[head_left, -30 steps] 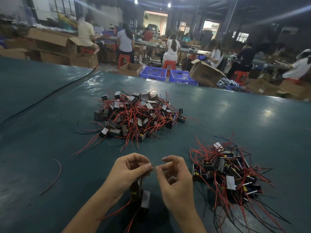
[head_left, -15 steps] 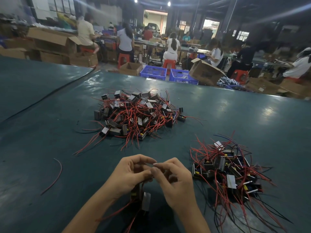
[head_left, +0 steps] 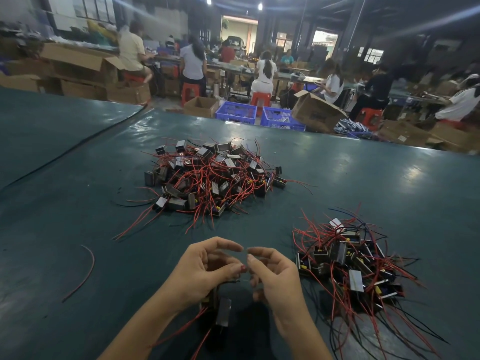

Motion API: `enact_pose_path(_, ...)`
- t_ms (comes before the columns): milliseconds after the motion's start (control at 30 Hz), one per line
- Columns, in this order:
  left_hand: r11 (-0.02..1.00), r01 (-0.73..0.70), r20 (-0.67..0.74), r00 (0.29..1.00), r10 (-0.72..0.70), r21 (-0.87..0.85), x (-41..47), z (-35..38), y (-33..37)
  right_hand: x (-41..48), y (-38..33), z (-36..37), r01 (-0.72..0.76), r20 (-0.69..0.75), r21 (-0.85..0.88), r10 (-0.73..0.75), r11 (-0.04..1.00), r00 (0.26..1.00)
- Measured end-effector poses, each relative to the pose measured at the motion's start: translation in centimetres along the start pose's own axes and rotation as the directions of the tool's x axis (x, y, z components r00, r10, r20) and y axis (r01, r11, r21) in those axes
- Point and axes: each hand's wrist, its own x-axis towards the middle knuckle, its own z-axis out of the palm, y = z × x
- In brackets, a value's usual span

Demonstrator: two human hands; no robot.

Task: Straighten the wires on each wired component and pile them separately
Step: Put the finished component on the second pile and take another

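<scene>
The left hand [head_left: 207,266] grips a wired component [head_left: 223,311], and the curled right hand [head_left: 278,279] meets its wire [head_left: 240,280], hold unclear; overpulling could kink or snap it.

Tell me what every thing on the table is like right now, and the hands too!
Left hand: curled, holding a wired component.
Right hand: pinching that component's wire.
Far pile: heaped, red wires tangled.
Right pile: heaped, wires sticking out.
Loose red wire: lying curved, apart from both piles.
Cardboard box: open.
</scene>
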Motion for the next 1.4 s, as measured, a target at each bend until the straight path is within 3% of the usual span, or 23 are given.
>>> enact_pose_path(133, 1.000, -0.002, -0.027, 1.000, 0.002, -0.021, 0.1, -0.1, -0.1, -0.3, -0.1, -0.1, 0.075, 0.062, -0.052, -0.072, 0.996, 0.996)
enact_pose_path(200, 0.999, 0.001, -0.045, 0.999, -0.002, -0.036, 0.2, -0.2, -0.1, -0.4, -0.3, -0.1, 0.189, 0.089, -0.178, -0.175, 0.966, 0.980)
enact_pose_path(333, 0.999, 0.003, -0.072, 0.997, -0.007, -0.054, 0.3, -0.4, -0.1, -0.3, -0.1, -0.3, 0.445, 0.172, -0.445, -0.413, 0.777, 0.894)
enact_pose_path(433, 0.998, 0.003, -0.089, 0.996, -0.008, -0.056, 0.3, -0.3, -0.1, -0.1, 0.2, -0.7, 0.518, 0.207, -0.525, -0.489, 0.675, 0.847)
enact_pose_path(533, 0.999, -0.013, -0.081, 0.997, 0.016, 0.033, 0.0, -0.2, -0.2, 0.0, 0.4, -1.1, 0.506, 0.234, -0.634, -0.478, 0.585, 0.847)
enact_pose_path(600, 0.978, -0.072, -0.076, 0.993, 0.088, 0.198, -0.2, 0.0, -0.4, -0.2, 0.3, -1.1, 0.457, 0.243, -0.673, -0.410, 0.581, 0.879)
enact_pose_path(667, 0.915, -0.178, -0.051, 0.976, 0.210, 0.363, -0.3, 0.2, -0.4, -0.4, -0.2, -0.6, 0.332, 0.181, -0.596, -0.281, 0.731, 0.943)
enact_pose_path(733, 0.851, -0.287, -0.006, 0.947, 0.322, 0.441, -0.3, 0.3, -0.3, -0.4, -0.7, 0.0, 0.030, 0.094, -0.247, -0.007, 0.969, 0.996)
enact_pose_path(800, 0.809, -0.343, 0.011, 0.923, 0.385, 0.477, -0.3, 0.4, -0.3, -0.5, -0.8, 0.3, -0.244, 0.101, 0.050, 0.238, 0.969, 0.966)
enact_pose_path(833, 0.812, -0.333, -0.002, 0.925, 0.381, 0.480, -0.3, 0.4, -0.3, -0.5, -0.7, 0.4, -0.277, 0.108, 0.103, 0.266, 0.955, 0.958)
enact_pose_path(900, 0.873, -0.227, -0.070, 0.957, 0.283, 0.433, -0.2, 0.2, -0.4, -0.5, -0.5, 0.6, -0.165, 0.106, 0.067, 0.158, 0.984, 0.982)
enact_pose_path(967, 0.921, -0.113, -0.092, 0.983, 0.158, 0.372, 0.0, -0.1, -0.4, -0.5, -0.2, 0.5, 0.137, 0.106, -0.143, -0.123, 0.980, 0.987)
enact_pose_path(1033, 0.942, -0.053, -0.079, 0.993, 0.084, 0.330, 0.1, -0.3, -0.3, -0.3, 0.3, 0.0, 0.414, 0.144, -0.377, -0.389, 0.829, 0.910)
enact_pose_path(1100, 0.966, -0.017, -0.075, 0.996, 0.038, 0.259, 0.1, -0.4, -0.3, 0.1, 0.4, -0.6, 0.560, 0.177, -0.487, -0.553, 0.670, 0.814)
enact_pose_path(1200, 0.983, 0.026, -0.099, 0.995, -0.008, 0.184, 0.0, -0.1, -0.2, 0.1, 0.1, -1.2, 0.643, 0.206, -0.555, -0.662, 0.528, 0.721)
enact_pose_path(1400, 0.992, 0.048, -0.127, 0.991, -0.033, 0.119, 0.0, 0.2, -0.3, -0.1, 0.2, -0.9, 0.636, 0.245, -0.706, -0.734, 0.313, 0.634)
